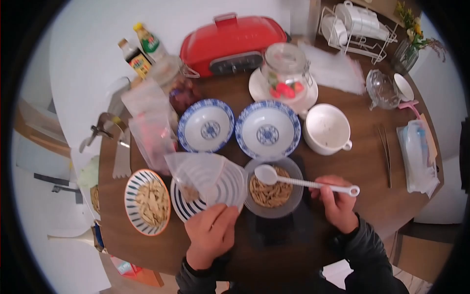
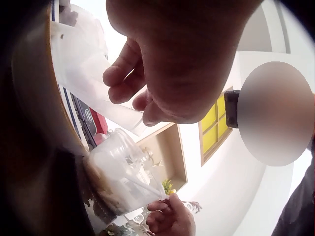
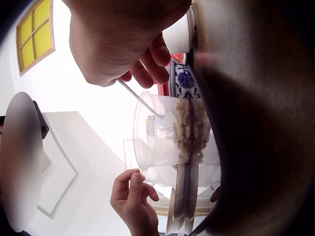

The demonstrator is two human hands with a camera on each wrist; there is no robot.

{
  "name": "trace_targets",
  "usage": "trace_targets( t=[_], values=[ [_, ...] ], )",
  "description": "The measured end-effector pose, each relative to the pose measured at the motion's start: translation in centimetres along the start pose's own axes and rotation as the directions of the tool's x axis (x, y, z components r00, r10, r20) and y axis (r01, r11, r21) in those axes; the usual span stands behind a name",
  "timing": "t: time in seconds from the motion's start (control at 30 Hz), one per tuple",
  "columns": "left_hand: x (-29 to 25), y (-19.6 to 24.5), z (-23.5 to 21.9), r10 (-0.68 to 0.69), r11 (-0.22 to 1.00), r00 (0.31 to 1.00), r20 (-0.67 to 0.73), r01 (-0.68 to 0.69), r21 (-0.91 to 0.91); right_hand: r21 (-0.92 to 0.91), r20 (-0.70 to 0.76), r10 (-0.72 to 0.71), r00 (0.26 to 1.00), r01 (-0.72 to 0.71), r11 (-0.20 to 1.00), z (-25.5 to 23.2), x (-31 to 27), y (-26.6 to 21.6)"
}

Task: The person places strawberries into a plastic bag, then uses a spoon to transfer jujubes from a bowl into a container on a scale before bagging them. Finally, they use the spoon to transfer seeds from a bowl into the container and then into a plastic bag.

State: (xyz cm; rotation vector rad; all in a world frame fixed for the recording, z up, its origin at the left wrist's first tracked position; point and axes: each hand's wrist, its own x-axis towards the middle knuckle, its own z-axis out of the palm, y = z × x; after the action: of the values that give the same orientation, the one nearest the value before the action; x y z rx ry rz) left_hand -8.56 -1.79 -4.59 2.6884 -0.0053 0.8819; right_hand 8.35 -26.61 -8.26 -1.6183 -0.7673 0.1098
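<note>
Pinching the white spoon [image 1: 313, 184] by its handle close to the far end, the right hand [image 1: 338, 203] has its fingers curled round it, while the spoon's bowl dips inside the clear tub [image 1: 274, 212] of brown strips [image 1: 274, 195]; whether it touches the strips or carries anything, I cannot tell. The tub stands on a dark flat pad [image 1: 276, 235]. Opposite, the left hand [image 1: 213, 232] has its fingers bent in and nips the edge of a clear bag [image 1: 227, 175], which lies over the striped plate [image 1: 177, 209] with a small brown clump low in one corner. Held so far back, the spoon could well swing or roll, and a full scoop would shed strips over the rim. A bump from the handle could also shove the tub, which looks light, toward the patterned bowl [image 1: 268, 115] just behind it. The bag is limp and gripped at one edge, so its mouth might sag shut, sending strips onto the plate or the table [image 1: 142, 257]; how wide that mouth gapes is unclear.
</note>
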Motion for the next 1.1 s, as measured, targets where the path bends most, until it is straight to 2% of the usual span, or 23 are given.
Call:
trace_targets(
  t=[0.07, 0.17, 0.33, 0.5, 0.57, 0.6, 0.63, 0.7, 0.93, 1.0, 1.1],
  values=[
    [0.2, -0.2, 0.4, -0.012, 1.0, 1.0, 0.006, 0.012, -0.022, 0.008, -0.006, -0.035, 0.999, 0.035, 0.999, 0.1, 0.2, 0.1],
    [0.2, -0.1, 0.6, 0.014, 1.0, 1.0, -0.006, -0.015, -0.022, 0.049, -0.025, 0.032, 0.999, -0.03, 0.998, 0.2, 0.0, -0.1],
    [0.1, 0.2, 0.7, -0.002, 1.0, 1.0, 0.003, 0.002, -0.02, 0.02, 0.004, -0.012, 1.0, 0.012, 1.0, 0.0, 0.2, -0.3],
    [0.1, 0.3, 0.6, 0.002, 0.999, 1.0, -0.014, -0.003, -0.042, 0.049, 0.031, 0.043, 0.999, -0.044, 0.998, -1.3, 1.6, -2.2],
    [0.1, 0.3, 0.5, -0.001, 0.999, 1.0, -0.007, 0.0, -0.036, -0.057, 0.235, -0.129, 0.963, 0.146, 0.988, -2.7, 2.9, -2.8],
    [0.1, 0.3, 0.6, 0.009, 0.999, 1.0, -0.019, -0.009, -0.031, -0.119, 0.31, -0.08, 0.947, 0.122, 0.985, -3.4, 3.5, -3.9],
    [0.1, 0.3, 0.6, 0.009, 0.999, 1.0, -0.024, -0.01, -0.036, -0.125, 0.311, -0.08, 0.947, 0.124, 0.984, -3.9, 4.0, -4.5],
    [0.1, 0.3, 0.7, 0.015, 0.999, 0.999, -0.032, -0.017, -0.048, -0.185, 0.386, -0.146, 0.911, 0.232, 0.955, -4.5, 4.7, -5.3],
    [0.2, 0.0, 0.7, -0.016, 0.997, 0.999, -0.041, 0.013, -0.078, -0.14, 0.303, -0.108, 0.947, 0.157, 0.978, -4.1, 4.9, -7.5],
    [0.3, -0.1, 0.7, -0.017, 0.996, 0.999, -0.037, 0.013, -0.086, -0.223, 0.33, -0.23, 0.915, 0.313, 0.923, -3.9, 5.2, -8.5],
    [0.1, -0.2, 0.7, -0.017, 0.996, 0.999, -0.042, 0.013, -0.085, -0.301, 0.352, -0.285, 0.892, 0.396, 0.867, -3.4, 5.5, -10.1]
  ],
)
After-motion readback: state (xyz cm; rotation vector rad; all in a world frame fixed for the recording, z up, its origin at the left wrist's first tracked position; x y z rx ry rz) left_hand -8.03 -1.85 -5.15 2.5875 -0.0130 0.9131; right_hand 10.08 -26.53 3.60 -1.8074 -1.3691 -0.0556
